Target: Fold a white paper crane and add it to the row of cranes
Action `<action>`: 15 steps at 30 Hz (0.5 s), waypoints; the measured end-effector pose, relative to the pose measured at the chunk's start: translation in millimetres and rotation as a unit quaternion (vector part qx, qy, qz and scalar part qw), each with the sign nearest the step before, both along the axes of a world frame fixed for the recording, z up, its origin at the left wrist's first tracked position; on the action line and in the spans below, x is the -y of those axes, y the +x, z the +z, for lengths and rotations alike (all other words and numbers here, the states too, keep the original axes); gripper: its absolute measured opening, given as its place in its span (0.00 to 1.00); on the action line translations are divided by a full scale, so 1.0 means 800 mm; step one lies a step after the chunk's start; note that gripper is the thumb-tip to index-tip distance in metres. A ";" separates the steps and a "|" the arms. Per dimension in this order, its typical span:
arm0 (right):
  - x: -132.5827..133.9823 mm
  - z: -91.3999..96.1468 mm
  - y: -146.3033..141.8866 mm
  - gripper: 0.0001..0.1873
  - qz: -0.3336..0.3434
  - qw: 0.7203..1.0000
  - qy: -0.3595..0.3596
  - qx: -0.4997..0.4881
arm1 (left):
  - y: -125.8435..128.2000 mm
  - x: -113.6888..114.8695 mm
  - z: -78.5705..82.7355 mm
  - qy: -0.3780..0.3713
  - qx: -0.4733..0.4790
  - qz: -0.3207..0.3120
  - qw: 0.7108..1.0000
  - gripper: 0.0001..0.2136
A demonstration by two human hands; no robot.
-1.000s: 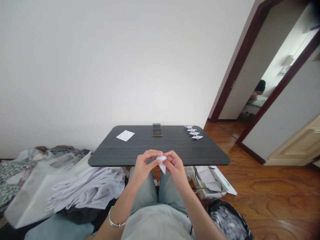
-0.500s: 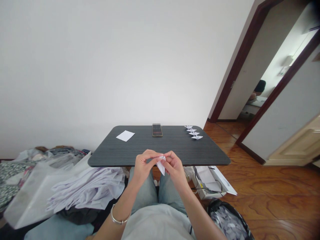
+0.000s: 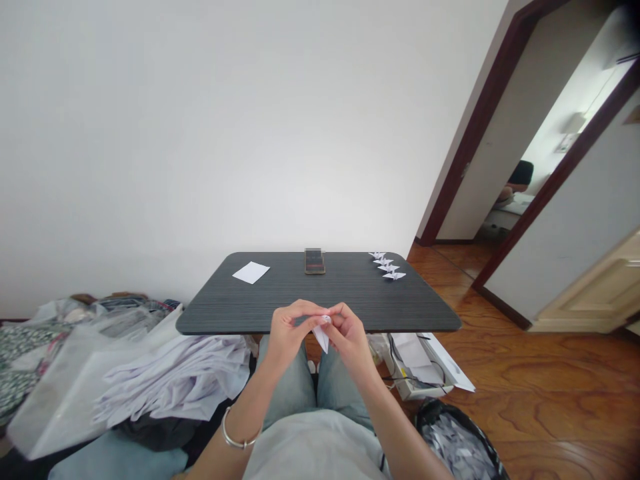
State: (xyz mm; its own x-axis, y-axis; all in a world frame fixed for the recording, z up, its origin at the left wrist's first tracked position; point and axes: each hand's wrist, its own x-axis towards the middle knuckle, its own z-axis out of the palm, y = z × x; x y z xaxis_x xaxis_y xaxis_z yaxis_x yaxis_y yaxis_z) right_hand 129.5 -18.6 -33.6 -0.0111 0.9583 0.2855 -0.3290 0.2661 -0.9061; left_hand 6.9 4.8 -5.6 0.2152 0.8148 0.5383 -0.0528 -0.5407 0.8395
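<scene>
Both hands meet just in front of the near edge of a dark table (image 3: 240,310), above my lap. My left hand (image 3: 287,331) and my right hand (image 3: 350,333) pinch a small folded piece of white paper (image 3: 323,337) between their fingertips; its pointed end hangs down between them. A bracelet circles my left wrist. On the table lie a flat white sheet (image 3: 251,272) at the far left, a phone (image 3: 315,261) at the far middle, and a row of several small folded paper cranes (image 3: 389,265) at the far right.
A heap of white paper and plastic bags (image 3: 150,380) lies on the floor to the left. A white box with cables (image 3: 420,363) and a dark bag of paper scraps (image 3: 457,443) sit to the right. An open doorway (image 3: 530,180) shows another person far off.
The hands have stayed in place; the fingers have worked the folded paper slightly, so less of it shows between them now.
</scene>
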 end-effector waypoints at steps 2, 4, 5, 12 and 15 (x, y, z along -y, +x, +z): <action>0.000 -0.002 0.001 0.14 0.000 1.000 -0.001 0.008 | 0.000 -0.002 0.000 -0.024 0.008 -0.020 0.999 0.03; 0.000 -0.003 0.001 0.14 0.000 1.000 -0.005 0.013 | -0.001 -0.003 0.000 -0.037 0.008 -0.030 0.999 0.03; 0.000 -0.004 0.001 0.14 -0.001 1.000 -0.006 0.016 | -0.001 -0.003 -0.001 -0.038 0.007 -0.031 0.999 0.03; 0.000 -0.003 0.001 0.15 -0.004 1.000 -0.006 0.031 | 0.000 -0.001 -0.003 0.006 0.007 0.005 1.000 0.02; 0.000 -0.003 0.001 0.15 0.000 0.999 -0.010 0.033 | 0.000 -0.001 -0.002 0.013 -0.008 0.018 1.000 0.02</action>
State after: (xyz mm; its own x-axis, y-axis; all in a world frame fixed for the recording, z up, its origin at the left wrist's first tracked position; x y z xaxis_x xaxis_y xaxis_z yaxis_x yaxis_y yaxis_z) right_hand 130.4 -18.7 -35.6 -0.0290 0.9638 0.2651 -0.2688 0.2479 -0.9308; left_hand 6.6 5.4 -7.3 0.1944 0.8078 0.5565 -0.0183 -0.5642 0.8254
